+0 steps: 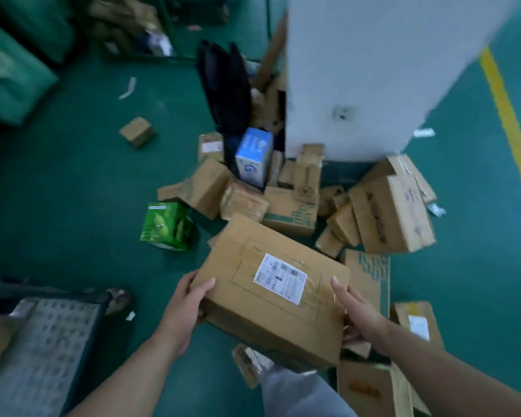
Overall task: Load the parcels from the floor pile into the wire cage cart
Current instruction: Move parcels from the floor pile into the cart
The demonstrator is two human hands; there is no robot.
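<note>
Head cam: both hands on one large cardboard box [271, 290], plain brown corrugated, flat rectangular shape, glossy clear tape on top, white shipping label [280, 278] stuck near the centre. Left hand [190, 299] grips the near-left corner, thumb on the top face, fingers curled under. Right hand [355, 308] grips the near-right corner, one finger straight along the top, the rest hooked under the edge. Box sits skewed, over the near edge of the floor pile [292, 206]; can't tell whether its far end rests on cartons below.

Pile: mostly brown cartons of mixed sizes, several dented or with flaps open, tumbled at odd angles against the base of a white square pillar [358, 70]. Blue-and-white printed box [253, 158] stands upright at the back, just beside a limp black bag [226, 85]. Glossy green printed carton [167, 225] lies tilted at the pile's left edge. One small brown carton [136, 132] sits alone, well apart to the left.

Cart [51, 341] is at lower left: grey grid-patterned panel in a dark frame, only a corner in shot. Sandalled foot [118, 299] just beside its far corner. Grey trouser leg [295, 389] below the held box.

Room: smooth green floor [73, 176] is open between pile and cart, bar some paper scraps. More cartons crowd the near right. Yellow painted line [506, 115] runs along the right edge. Green bulky stacks [9, 79] at far left, blurred.
</note>
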